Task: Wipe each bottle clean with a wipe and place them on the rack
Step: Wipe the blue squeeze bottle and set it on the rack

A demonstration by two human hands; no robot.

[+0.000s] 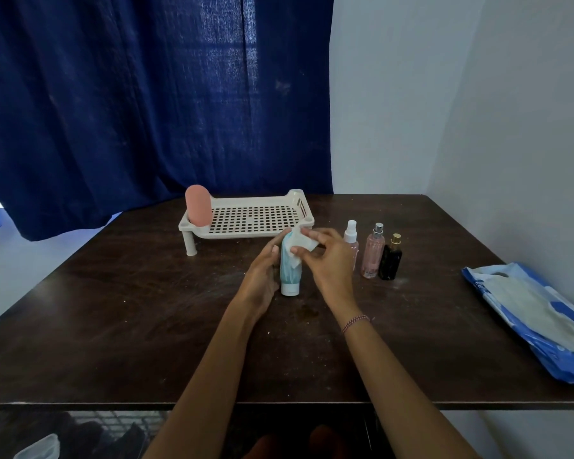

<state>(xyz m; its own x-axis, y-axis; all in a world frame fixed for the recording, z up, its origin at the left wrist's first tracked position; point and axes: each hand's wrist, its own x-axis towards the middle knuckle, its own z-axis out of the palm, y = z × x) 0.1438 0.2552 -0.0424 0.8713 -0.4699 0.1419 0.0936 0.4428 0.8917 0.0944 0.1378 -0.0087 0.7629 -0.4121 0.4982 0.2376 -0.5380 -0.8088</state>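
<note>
Dark dusty table (113, 326) with white rack (246, 232) before blue curtain (130, 94), pale wall (444, 94)

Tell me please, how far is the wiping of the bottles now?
Done: one pink bottle stands on the rack, at its left end. In hand: the left hand holds the teal tube upright on the table while the right hand pinches a wipe against it. Left: the white-capped sprayer, pink sprayer and black sprayer wait on the table.

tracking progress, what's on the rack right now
One pink bottle stands upright at the left end of the rack; its remaining grid shows bare. The wipe hides part of the front rim.
</note>
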